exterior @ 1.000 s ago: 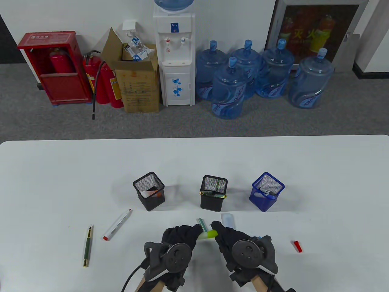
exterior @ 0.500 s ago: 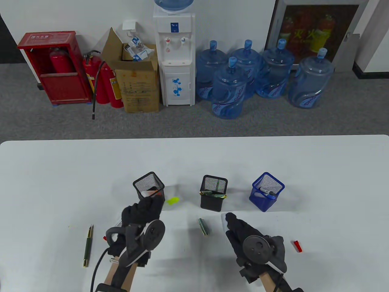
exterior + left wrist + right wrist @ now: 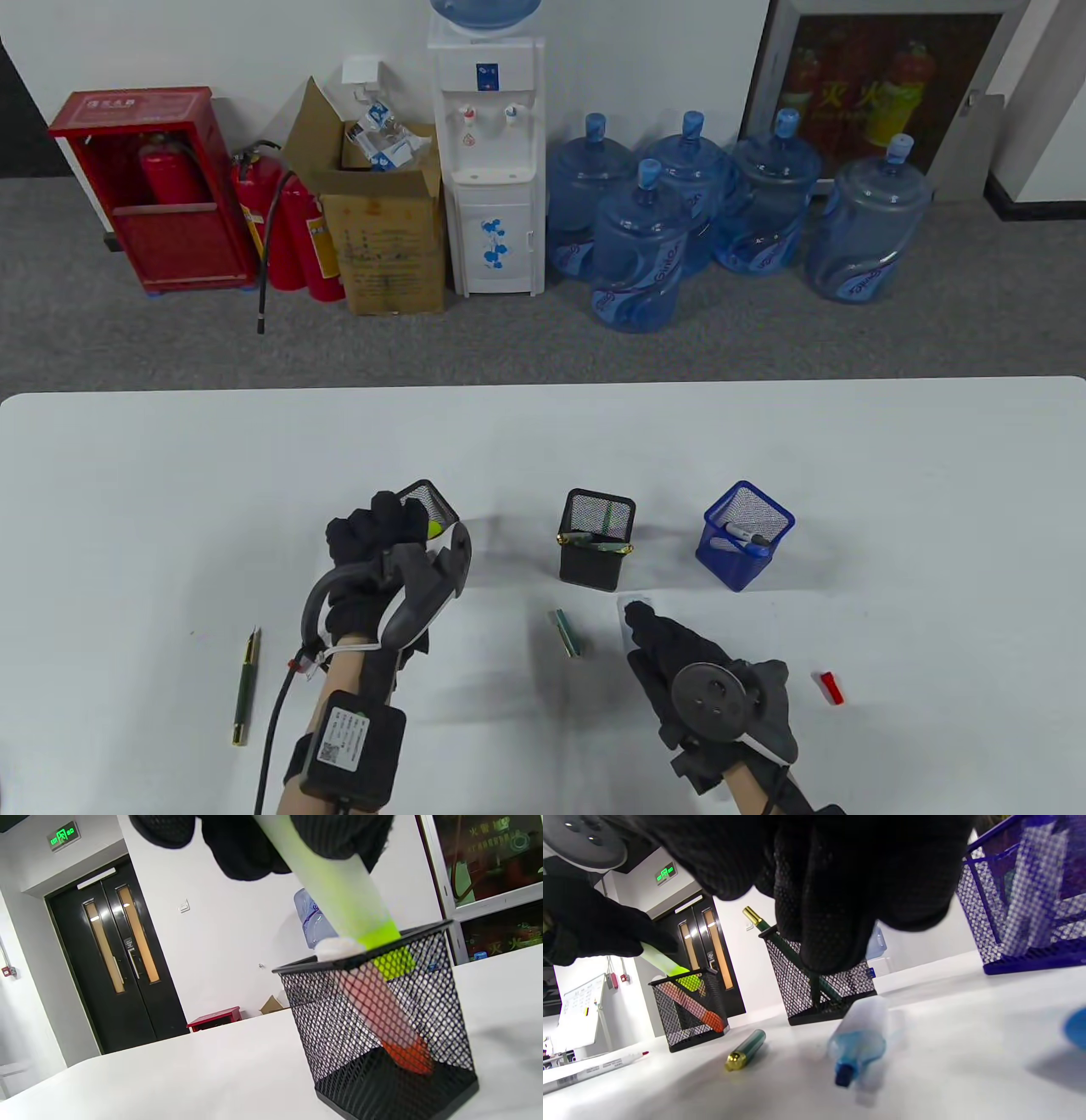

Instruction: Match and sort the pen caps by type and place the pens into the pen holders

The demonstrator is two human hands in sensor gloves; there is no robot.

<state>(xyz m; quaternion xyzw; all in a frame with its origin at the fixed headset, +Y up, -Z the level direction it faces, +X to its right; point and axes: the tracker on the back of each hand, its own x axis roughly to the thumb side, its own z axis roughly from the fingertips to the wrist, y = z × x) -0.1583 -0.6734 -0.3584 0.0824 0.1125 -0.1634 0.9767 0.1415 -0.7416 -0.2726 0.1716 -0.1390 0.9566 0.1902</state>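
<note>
The green highlighter (image 3: 339, 887), pinched in our left hand (image 3: 377, 543), hangs half inside the left black holder (image 3: 382, 1035) toward the desk's near edge, so we keep it steep, clearing the rim, while our right hand (image 3: 679, 654) hovers over the uncapped blue highlighter (image 3: 859, 1039), its fingers' state unclear.

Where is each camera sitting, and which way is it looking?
Table view: up high, looking down at the white table; shows the left hand over the left black holder, and the right hand.
Left wrist view: low on the left wrist, looking across the tabletop at that holder; gloved fingers grip a green highlighter.
Right wrist view: low under the right hand, looking across the table; its fingers hang above a blue highlighter.
Shared: both wrist views show the left holder with the green highlighter going in.
</note>
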